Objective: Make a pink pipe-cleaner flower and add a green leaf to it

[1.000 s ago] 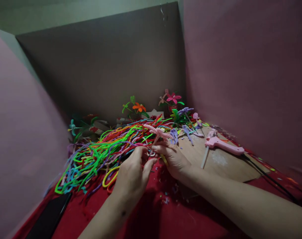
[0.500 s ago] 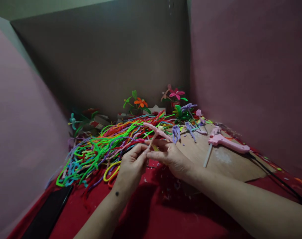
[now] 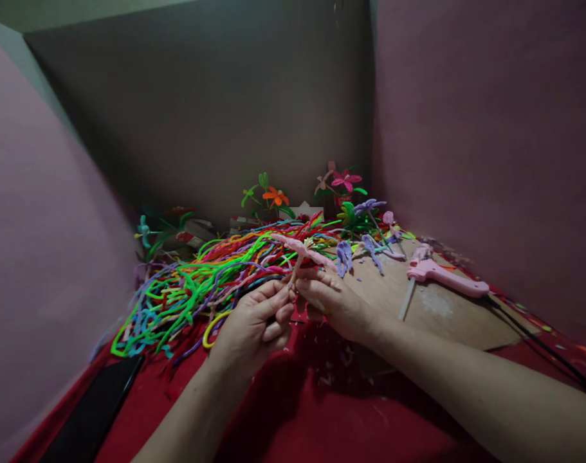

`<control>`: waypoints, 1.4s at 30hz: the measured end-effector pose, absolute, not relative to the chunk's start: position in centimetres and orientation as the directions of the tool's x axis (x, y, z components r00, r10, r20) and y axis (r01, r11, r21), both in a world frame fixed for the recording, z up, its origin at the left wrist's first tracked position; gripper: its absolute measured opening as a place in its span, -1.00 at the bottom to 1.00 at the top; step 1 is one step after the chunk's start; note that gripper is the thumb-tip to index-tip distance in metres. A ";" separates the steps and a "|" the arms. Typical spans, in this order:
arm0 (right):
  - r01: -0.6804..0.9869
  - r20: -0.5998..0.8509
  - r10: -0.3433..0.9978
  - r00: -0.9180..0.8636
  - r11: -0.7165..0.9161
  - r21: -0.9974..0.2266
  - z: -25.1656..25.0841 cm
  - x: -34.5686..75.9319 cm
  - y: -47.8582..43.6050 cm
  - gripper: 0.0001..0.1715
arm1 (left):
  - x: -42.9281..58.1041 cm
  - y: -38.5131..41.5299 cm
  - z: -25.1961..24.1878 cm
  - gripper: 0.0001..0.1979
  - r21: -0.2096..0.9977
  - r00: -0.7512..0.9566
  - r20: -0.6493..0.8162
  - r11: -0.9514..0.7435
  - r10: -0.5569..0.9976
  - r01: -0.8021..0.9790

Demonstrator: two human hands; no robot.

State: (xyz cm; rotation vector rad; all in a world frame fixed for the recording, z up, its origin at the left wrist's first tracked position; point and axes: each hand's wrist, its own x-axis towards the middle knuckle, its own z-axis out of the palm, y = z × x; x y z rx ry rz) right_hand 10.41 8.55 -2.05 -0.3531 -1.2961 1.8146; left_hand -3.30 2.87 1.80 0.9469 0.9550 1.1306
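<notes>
Between my two hands stands a pale pink pipe-cleaner flower [image 3: 300, 247], its petals spread flat at the top and a small cream centre showing. My left hand [image 3: 261, 318] is closed, with thumb and forefinger pinching the lower stem. Close against the upper stem, just under the petals, my right hand [image 3: 334, 299] has its fingers closed around it; its fingertips are partly hidden. Behind the flower lies a heap of loose pipe cleaners [image 3: 215, 276] in green, red, orange, purple and other colours.
A pink glue gun [image 3: 447, 276] with a clear stick lies on a brown board [image 3: 437, 315] at the right, its black cord trailing off. Purple looped petals [image 3: 344, 258] rest on the board's left part. Finished flowers [image 3: 276, 196] stand at the back. A black phone-like slab [image 3: 94, 411] lies front left.
My left hand has shifted its pinch on the stem, its other fingers curling more visibly. The right fingers have moved up near the petals, and the flower has tilted slightly.
</notes>
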 end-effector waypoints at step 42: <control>-0.580 0.279 0.853 -0.440 -0.033 -0.814 -2.0 9.5 7.5 -0.84 | -3.0 2.5 -0.3 -0.89 0.604 -0.029 0.523 -0.347 0.852 0.717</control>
